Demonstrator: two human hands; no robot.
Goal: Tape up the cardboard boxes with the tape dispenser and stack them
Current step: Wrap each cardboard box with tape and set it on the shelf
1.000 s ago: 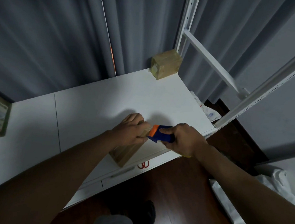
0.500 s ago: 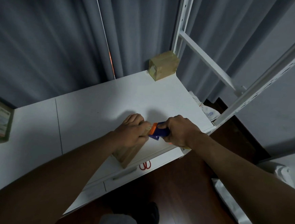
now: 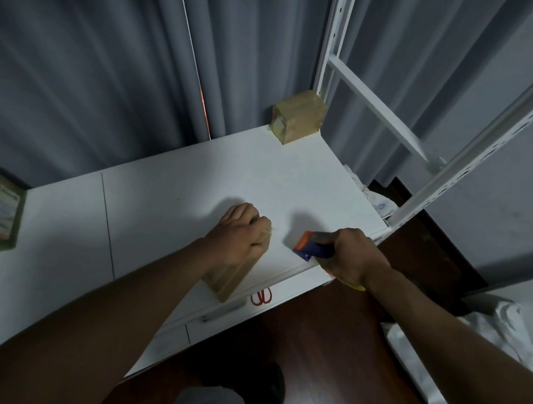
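Blue tape dispenser [image 3: 314, 245] pulled off box [image 3: 229, 277].

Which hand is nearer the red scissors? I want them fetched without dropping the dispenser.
Left. The left hand grips the cardboard box just up-left of the red scissors; the right hand, holding the tape dispenser, sits farther off, up-right.

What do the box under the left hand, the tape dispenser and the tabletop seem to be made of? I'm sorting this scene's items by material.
Box: tan, matte cardboard, by its flat brown faces and sharp folded edges.
Tape dispenser: likely moulded plastic, smooth and solid blue with an orange front piece.
Tabletop: smooth white board, probably laminate or painted wood; a thin seam line divides two panels, and the finish is lightly sheened.
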